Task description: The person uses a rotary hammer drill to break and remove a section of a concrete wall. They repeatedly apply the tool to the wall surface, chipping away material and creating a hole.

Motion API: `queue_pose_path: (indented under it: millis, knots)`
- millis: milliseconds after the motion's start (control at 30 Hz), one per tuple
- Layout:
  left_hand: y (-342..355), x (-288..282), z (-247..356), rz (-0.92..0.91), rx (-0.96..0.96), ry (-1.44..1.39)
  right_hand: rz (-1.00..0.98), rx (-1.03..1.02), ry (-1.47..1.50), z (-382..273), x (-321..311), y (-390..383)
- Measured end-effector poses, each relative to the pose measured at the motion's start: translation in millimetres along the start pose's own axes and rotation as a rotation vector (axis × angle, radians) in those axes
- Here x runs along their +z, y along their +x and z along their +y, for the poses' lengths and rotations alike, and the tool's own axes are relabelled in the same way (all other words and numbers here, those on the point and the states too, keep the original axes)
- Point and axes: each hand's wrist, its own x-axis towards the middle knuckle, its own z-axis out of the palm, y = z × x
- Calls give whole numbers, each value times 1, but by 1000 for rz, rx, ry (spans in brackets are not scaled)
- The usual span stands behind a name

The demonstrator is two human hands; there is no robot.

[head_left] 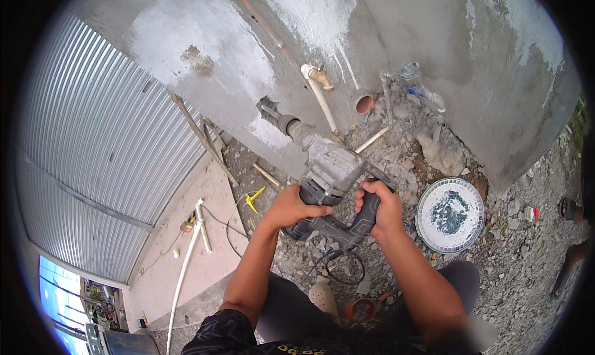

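A grey, dust-covered rotary hammer (334, 166) is held across the middle, pointing up and left. My right hand (385, 209) is wrapped round its black rear handle. On its left side my left hand (291, 207) grips the lower body, thumb stretched across it. At its front, the tool's tip meets a dark chipped hole (268, 107) in the grey cement wall (421, 20); the hole hides how deep it goes. Beside the hole, a cream pipe (322, 104) with a brass tap (321, 78) runs along the wall.
Rubble (396, 150) lies along the wall's foot, around an orange pipe end (364, 104). A round white lid (450, 215) with dark stains sits right of me. Left are a yellow tool (254, 200), white pipes (191, 249) and corrugated metal sheeting (105, 132). A black cable (347, 274) loops near my feet.
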Motion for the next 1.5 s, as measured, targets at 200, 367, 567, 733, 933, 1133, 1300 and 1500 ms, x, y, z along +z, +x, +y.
queue_pose_path:
  millis: [200,367,567,733,933,1133,1300,1500]
  knots:
    - [-10,-7,2,30,-25,77,-15,57,71,0,0,-7]
    - [2,-1,-6,36,-108,129,16,95,-14,5,-9,13]
    - [17,11,-23,66,-44,134,59,156,15,21,-26,42]
    - [18,16,-26,103,-52,149,9,178,33,22,-34,49]
    - [14,9,-29,84,-77,227,5,181,72,37,-34,41]
    - [9,-2,-49,31,-103,372,22,229,168,71,-39,35]
    - [11,-1,-56,42,-78,336,52,223,148,78,-39,37]
    - [13,1,-61,56,-58,312,23,170,145,70,-32,34]
